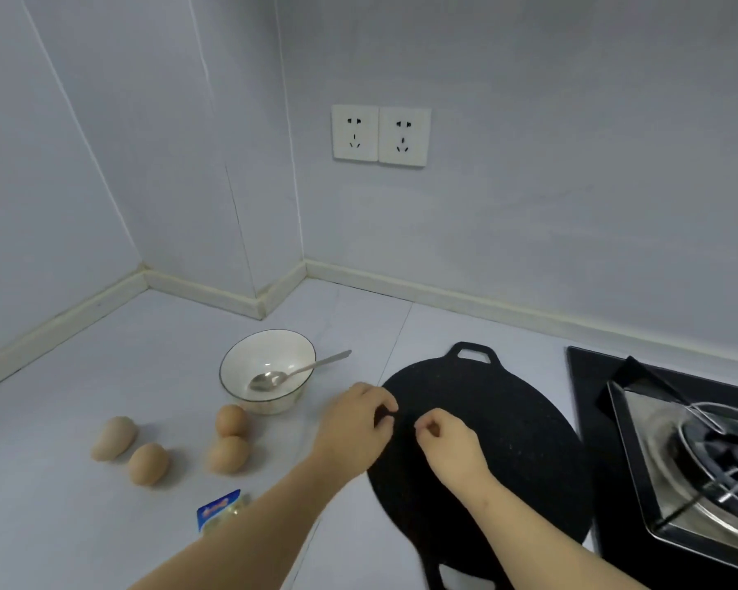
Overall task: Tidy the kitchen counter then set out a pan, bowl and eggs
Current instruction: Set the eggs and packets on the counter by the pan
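**A:** Bowl contents?

**B:** One spoon. Its scoop lies on the bottom and its handle leans over the rim toward 2 o'clock.

**A:** And where does the bowl stand?

**B:** Upright on the counter, at 10 o'clock of the pan and apart from it.

**A:** Eggs?

**B:** Four eggs, loose on the counter. Two touch each other at 7 o'clock of the bowl, the farther one just beside its wall. The other two lie farther out toward 8 o'clock, close together.

**A:** The pan itself?

**B:** Flat and black, lying on the counter with loop handles at 12 and 6. The stove is just beside it at 3 o'clock.

**A:** Hands?

**B:** The left hand is at the pan's 9 o'clock rim, fingers and thumb curled round that edge, gripping it. The right hand is over the pan's middle, thumb and fingertips pinched together. I cannot tell whether they hold anything.

**A:** Anything more?

**B:** A blue packet lies at 6 o'clock of the eggs, partly hidden by the left forearm.
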The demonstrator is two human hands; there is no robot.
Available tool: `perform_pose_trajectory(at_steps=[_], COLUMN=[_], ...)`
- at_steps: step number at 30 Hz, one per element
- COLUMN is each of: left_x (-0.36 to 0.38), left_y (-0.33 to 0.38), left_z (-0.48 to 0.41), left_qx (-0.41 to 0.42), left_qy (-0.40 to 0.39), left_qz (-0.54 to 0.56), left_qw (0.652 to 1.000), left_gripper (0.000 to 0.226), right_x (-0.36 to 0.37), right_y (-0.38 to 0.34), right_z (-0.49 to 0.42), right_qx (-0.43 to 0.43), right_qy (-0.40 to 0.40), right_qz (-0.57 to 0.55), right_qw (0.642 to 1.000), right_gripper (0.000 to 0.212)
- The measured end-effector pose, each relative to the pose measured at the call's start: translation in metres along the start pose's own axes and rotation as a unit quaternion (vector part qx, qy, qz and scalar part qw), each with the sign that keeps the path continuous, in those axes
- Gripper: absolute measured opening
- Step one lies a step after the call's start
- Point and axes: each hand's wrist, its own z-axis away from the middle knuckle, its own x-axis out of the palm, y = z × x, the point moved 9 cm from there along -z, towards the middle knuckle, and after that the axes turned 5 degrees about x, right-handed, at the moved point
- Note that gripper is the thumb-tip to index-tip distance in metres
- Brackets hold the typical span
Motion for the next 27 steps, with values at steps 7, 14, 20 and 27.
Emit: perform_pose_trajectory(at_steps=[7, 14, 20, 27], left_x=[0.059, 0.056, 0.060, 0.061], left_y=[-0.017, -0.040, -0.064, -0.067], left_z=[-0.018, -0.021, -0.023, -0.023], left_qx=[-0.240, -0.338, -0.394, -0.406], left_qy=[-0.056, -0.057, -0.042, -0.044], left_qz=[0.137, -0.008, 0.100, 0.215], left_qw=[0.959, 0.939, 0.913, 0.887], left_gripper=[0.044, 0.048, 0.048, 0.044], right_x=[-0.040, -0.049, -0.047, -0.046], right_y=[0.046, 0.064, 0.071, 0.061], right_z=[0.003, 0.001, 0.001, -0.001], right_qx=[0.053, 0.072, 0.080, 0.061], right_qy=[0.052, 0.070, 0.059, 0.084], right_qz=[0.024, 0.037, 0.033, 0.060], right_qw=[0.997, 0.994, 0.995, 0.993], right_gripper=[0.017, 0.015, 0.015, 0.015])
